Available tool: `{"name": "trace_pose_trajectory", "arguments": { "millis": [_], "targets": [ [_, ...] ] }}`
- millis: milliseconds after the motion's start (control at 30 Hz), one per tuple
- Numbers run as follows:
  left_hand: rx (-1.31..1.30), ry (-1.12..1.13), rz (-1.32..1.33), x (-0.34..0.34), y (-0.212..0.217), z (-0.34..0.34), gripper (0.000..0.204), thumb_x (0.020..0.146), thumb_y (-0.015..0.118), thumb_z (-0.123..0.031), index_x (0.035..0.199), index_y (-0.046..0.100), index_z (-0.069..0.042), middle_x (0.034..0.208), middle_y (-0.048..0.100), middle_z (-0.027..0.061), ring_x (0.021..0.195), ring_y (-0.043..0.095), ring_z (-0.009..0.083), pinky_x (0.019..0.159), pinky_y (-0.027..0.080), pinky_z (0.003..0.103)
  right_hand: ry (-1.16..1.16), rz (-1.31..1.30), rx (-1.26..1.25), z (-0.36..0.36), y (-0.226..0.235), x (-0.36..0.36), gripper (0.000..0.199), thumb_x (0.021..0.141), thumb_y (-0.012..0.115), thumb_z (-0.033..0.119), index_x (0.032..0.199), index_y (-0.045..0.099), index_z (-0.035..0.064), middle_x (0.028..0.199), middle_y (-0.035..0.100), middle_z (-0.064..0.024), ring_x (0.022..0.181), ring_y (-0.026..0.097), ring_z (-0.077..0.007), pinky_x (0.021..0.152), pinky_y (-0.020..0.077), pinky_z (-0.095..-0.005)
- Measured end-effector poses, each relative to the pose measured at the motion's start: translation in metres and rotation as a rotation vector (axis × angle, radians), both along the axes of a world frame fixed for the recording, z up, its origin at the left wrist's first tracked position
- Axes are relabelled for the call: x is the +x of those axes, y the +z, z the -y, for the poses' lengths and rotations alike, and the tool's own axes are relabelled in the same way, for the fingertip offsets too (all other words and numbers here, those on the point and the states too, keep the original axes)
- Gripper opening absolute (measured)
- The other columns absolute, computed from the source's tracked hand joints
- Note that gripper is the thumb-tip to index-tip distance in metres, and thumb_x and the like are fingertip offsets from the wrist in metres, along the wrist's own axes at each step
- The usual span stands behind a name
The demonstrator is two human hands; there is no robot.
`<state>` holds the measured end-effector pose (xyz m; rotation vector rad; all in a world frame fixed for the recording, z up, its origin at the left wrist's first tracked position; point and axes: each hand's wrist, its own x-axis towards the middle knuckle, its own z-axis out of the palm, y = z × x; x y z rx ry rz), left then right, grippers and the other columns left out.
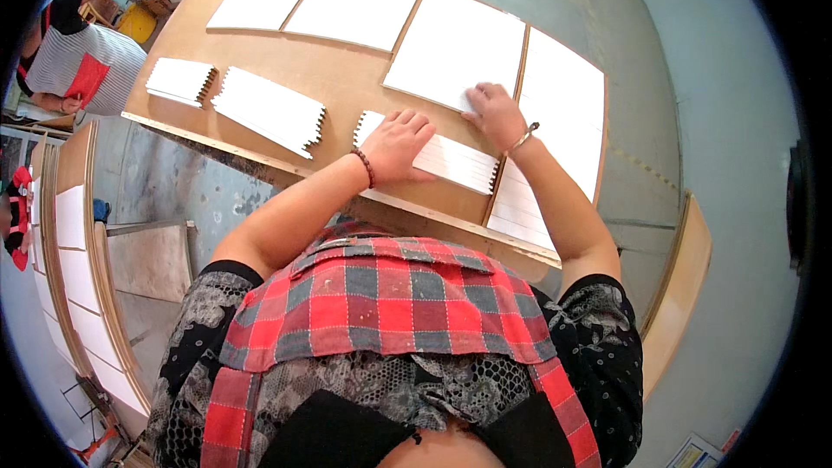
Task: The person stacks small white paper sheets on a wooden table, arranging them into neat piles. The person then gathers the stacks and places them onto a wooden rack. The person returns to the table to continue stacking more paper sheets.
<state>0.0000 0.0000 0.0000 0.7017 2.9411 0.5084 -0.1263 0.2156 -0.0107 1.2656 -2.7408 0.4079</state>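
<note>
Well, left hand [399, 146]: fingers slightly spread on toothed white strip [459, 163].
Right hand [500, 118]: fingers bent over white panel [459, 43]; contact I cannot tell.

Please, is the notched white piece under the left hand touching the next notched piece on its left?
Apart. The head view shows bare brown board between the notched white piece under the left hand and the next notched piece.

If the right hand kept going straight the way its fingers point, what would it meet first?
The right hand would first meet the large white panel ahead of it; its fingertips already overlap that panel in view, though whether they touch or hover is unclear.
</note>
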Motion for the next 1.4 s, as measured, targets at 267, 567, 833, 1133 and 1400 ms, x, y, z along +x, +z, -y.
{"name": "trace_pose_trajectory", "arguments": {
  "millis": [267, 567, 833, 1133, 1400],
  "targets": [
    [0.057, -0.018, 0.006, 0.005, -0.004, -0.004, 0.087, 0.071, 0.076, -0.051, 0.132, 0.045, 0.002, 0.134, 0.047, 0.0186, 0.129, 0.042, 0.036, 0.113, 0.028, 0.046, -0.028, -0.159, -0.178, 0.003, 0.003, -0.013, 0.028, 0.085, 0.069, 0.021, 0.104, 0.064, 0.0022, 0.106, 0.065, -0.0132, 0.105, 0.059, -0.0331, 0.089, 0.0502, -0.0417],
    [0.075, 0.032, -0.12, 0.005, -0.016, -0.003, 0.091, 0.069, 0.077, -0.053, 0.134, 0.044, 0.002, 0.135, 0.047, 0.0182, 0.131, 0.04, 0.0341, 0.116, 0.021, 0.051, 0.114, 0.453, 0.025, 0.002, 0.0, 0.006, 0.026, 0.091, 0.063, 0.024, 0.113, 0.068, 0.0101, 0.116, 0.065, -0.0125, 0.11, 0.058, -0.0323, 0.093, 0.0484, -0.0415],
    [0.074, 0.024, -0.116, 0.002, -0.01, -0.001, 0.098, 0.068, 0.076, -0.053, 0.139, 0.04, 0.003, 0.146, 0.038, 0.0196, 0.139, 0.032, 0.0348, 0.118, 0.017, 0.052, -0.064, -0.035, -0.066, 0.017, -0.011, -0.034, 0.03, 0.091, 0.062, 0.025, 0.116, 0.065, 0.008, 0.115, 0.064, -0.0143, 0.11, 0.058, -0.0329, 0.093, 0.0476, -0.041],
    [0.078, 0.004, -0.088, 0.0, -0.012, -0.001, 0.101, 0.066, 0.075, -0.055, 0.14, 0.038, 0.004, 0.14, 0.044, 0.0223, 0.136, 0.036, 0.0389, 0.118, 0.015, 0.053, -0.027, 0.569, -0.157, 0.002, 0.013, 0.041, 0.032, 0.098, 0.052, 0.027, 0.111, 0.067, 0.0015, 0.102, 0.067, -0.0183, 0.095, 0.062, -0.0347, 0.085, 0.0485, -0.0399],
    [-0.066, 0.028, -0.081, -0.008, -0.014, 0.029, 0.103, 0.064, 0.076, -0.061, 0.138, 0.042, 0.002, 0.14, 0.045, 0.0212, 0.136, 0.035, 0.0353, 0.119, 0.014, 0.052, -0.549, 0.378, -0.294, -0.139, 0.038, 0.102, 0.029, 0.088, 0.072, 0.026, 0.108, 0.069, 0.005, 0.104, 0.067, -0.0088, 0.091, 0.062, -0.0205, 0.083, 0.0505, -0.0322]
  ]
}}
